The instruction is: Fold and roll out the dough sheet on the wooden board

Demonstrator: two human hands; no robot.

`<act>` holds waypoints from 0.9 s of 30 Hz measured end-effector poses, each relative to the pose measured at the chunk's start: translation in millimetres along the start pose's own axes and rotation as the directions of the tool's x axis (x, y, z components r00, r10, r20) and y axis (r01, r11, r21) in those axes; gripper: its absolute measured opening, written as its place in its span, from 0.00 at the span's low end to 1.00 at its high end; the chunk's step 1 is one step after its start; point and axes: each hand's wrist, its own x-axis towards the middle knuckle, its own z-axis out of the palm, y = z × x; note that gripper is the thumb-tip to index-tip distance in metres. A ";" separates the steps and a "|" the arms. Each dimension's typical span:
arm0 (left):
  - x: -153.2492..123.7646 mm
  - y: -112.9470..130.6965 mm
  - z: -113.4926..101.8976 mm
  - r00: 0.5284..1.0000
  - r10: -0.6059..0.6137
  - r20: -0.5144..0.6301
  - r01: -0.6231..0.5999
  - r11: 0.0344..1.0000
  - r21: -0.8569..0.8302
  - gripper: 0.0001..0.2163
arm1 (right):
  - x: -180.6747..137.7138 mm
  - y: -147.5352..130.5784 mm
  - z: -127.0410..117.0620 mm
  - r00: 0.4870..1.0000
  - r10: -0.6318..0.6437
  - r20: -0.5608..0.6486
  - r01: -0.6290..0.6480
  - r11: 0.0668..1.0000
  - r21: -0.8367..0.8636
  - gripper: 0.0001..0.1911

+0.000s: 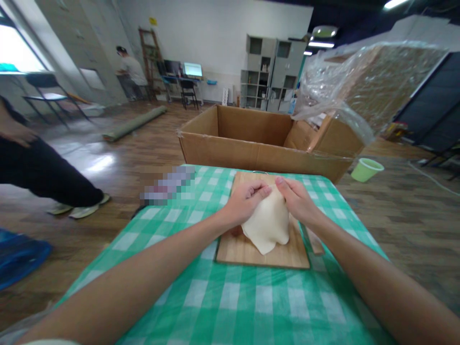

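Note:
A pale, smooth sheet of dough point(268, 225) hangs from both hands over a wooden cutting board point(233, 254). My left hand point(247, 201) pinches its upper left edge, fingers curled. At the upper right edge, my right hand point(296, 199) grips it between thumb and fingers. The lower end drapes down in a loose point close to the board; whether it touches cannot be made out. Just right of the board lies a wooden piece point(315, 241), partly hidden by my right forearm.
A green checked cloth point(223, 306) covers the table. Beyond it stands a large open cardboard box point(251, 155), with a plastic-wrapped one point(381, 81) at its right. A green bucket point(366, 170) is on the floor. One person stands at the left; another is far back.

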 end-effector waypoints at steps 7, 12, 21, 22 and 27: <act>-3.4 2.6 -0.1 0.997 -0.077 0.014 0.078 0.994 -0.082 0.18 | 1.5 -0.5 -5.6 0.998 -0.055 0.015 0.055 0.998 -0.031 0.25; -3.4 2.4 -3.0 0.996 -0.060 -0.061 0.060 0.998 -0.002 0.15 | 1.5 0.1 -9.6 1.000 0.016 0.002 -0.016 0.999 0.035 0.25; -3.4 0.9 -0.9 0.996 0.001 -0.093 -0.002 1.000 -0.011 0.13 | 2.2 -2.7 -12.0 0.988 -0.150 0.037 0.154 0.969 -0.192 0.22; -2.9 0.4 -0.2 0.994 0.017 -0.104 -0.021 0.999 -0.041 0.12 | 2.1 -2.6 -12.1 0.984 -0.176 0.028 0.178 0.959 -0.220 0.21; 0.3 -1.1 -0.3 0.980 0.095 -0.175 -0.099 0.995 -0.016 0.12 | 0.3 -6.5 -9.3 0.967 -0.256 0.010 0.246 0.917 -0.313 0.20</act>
